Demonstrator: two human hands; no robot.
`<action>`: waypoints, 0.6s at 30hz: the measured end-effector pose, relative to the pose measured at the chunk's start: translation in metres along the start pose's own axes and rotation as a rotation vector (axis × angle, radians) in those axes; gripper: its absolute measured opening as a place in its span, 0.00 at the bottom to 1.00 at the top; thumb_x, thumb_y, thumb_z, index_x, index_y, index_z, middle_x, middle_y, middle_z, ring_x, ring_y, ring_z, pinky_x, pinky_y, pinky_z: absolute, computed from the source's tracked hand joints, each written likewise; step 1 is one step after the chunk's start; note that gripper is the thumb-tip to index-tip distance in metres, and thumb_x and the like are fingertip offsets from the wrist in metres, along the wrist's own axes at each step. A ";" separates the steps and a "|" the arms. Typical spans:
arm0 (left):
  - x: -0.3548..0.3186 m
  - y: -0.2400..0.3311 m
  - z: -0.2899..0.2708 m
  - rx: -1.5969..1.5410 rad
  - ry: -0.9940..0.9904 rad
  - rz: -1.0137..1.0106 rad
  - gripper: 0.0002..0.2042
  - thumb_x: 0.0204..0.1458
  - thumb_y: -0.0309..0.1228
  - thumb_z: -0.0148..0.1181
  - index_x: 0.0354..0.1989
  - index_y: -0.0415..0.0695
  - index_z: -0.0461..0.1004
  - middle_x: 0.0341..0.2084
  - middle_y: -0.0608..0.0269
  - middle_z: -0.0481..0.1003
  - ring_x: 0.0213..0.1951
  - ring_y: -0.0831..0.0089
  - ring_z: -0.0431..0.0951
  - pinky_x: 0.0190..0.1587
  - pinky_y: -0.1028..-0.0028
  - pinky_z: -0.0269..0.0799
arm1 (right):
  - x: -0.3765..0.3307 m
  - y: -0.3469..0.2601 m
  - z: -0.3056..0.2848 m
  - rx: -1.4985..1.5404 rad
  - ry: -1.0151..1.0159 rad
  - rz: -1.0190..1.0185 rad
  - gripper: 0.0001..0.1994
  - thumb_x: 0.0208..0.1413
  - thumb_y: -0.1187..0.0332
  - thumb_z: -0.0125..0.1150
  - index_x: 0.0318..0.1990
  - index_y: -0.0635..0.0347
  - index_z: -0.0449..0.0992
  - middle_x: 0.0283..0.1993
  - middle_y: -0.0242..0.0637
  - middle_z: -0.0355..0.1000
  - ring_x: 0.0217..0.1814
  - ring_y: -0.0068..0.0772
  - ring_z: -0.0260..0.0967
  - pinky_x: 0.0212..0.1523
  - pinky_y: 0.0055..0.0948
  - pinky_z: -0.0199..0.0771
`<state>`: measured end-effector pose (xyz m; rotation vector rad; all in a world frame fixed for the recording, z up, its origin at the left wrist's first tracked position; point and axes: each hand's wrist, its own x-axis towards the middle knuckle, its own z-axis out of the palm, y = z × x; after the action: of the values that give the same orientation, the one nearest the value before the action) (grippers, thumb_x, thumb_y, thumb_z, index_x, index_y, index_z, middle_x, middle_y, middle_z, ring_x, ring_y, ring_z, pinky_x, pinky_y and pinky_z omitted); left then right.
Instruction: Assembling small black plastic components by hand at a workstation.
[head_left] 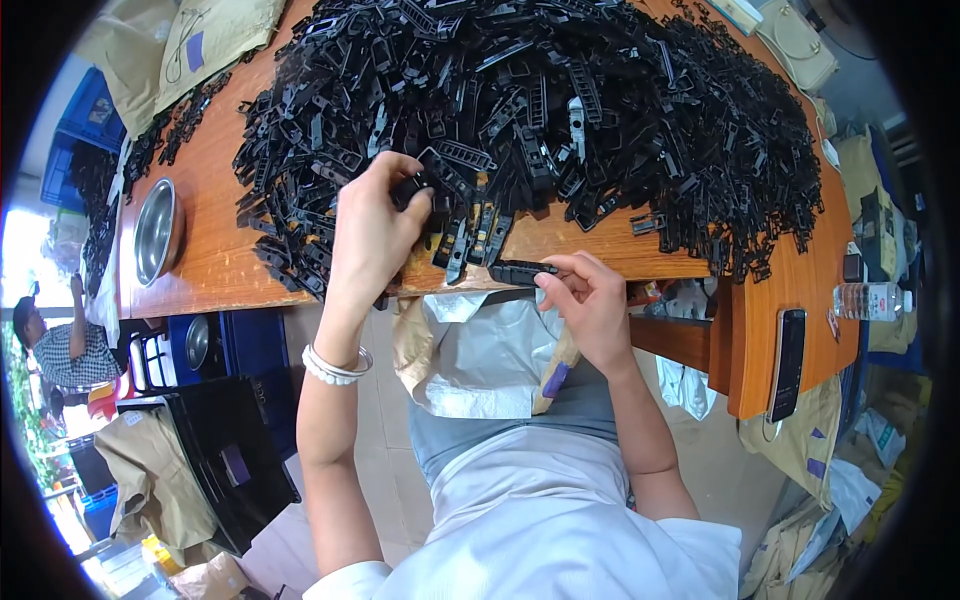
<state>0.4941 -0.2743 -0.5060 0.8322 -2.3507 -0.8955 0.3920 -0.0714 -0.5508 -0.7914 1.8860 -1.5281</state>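
A big heap of small black plastic parts (560, 110) covers the far side of the wooden table (215, 225). My left hand (378, 225) reaches to the heap's near edge, thumb and fingers closed on a small black plastic part (410, 188); its far end blends into the pile. Close to the table's front edge, my right hand (592, 305) pinches one end of a long, ribbed black plastic piece (520, 272). Just beyond that piece, several black parts with silvery and yellowish faces (475, 235) lie between my hands.
An open paper bag with a pale lining (490, 355) sits at my lap below the table edge. At left stands a steel bowl (160, 232). A phone (787, 365) and a clear plastic bottle (870, 301) are at right. Another person (75, 345) is far left.
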 end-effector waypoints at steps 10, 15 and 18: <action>-0.024 0.017 -0.007 -0.965 -0.268 -0.028 0.11 0.53 0.24 0.50 0.42 0.32 0.71 0.34 0.56 0.74 0.32 0.73 0.75 0.39 0.75 0.70 | -0.001 -0.001 -0.012 0.274 -0.095 -0.171 0.09 0.49 0.76 0.59 0.39 0.69 0.73 0.33 0.34 0.67 0.31 0.21 0.70 0.25 0.15 0.66; -0.048 0.033 -0.002 -0.541 -0.600 -0.302 0.16 0.54 0.27 0.52 0.50 0.35 0.68 0.20 0.65 0.74 0.19 0.85 0.70 0.21 0.84 0.66 | -0.003 -0.023 -0.016 0.014 -0.162 -0.463 0.09 0.45 0.76 0.62 0.36 0.66 0.75 0.33 0.35 0.68 0.28 0.21 0.66 0.25 0.17 0.64; -0.055 0.040 -0.002 -0.524 -0.623 -0.275 0.18 0.51 0.27 0.56 0.51 0.36 0.68 0.20 0.67 0.73 0.18 0.86 0.69 0.20 0.84 0.65 | -0.011 -0.026 -0.014 -0.079 -0.116 -0.468 0.09 0.43 0.74 0.64 0.35 0.64 0.76 0.34 0.36 0.69 0.26 0.22 0.63 0.25 0.18 0.63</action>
<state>0.5188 -0.2130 -0.4884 0.7267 -2.3064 -2.0203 0.3908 -0.0590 -0.5216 -1.4029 1.7626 -1.6361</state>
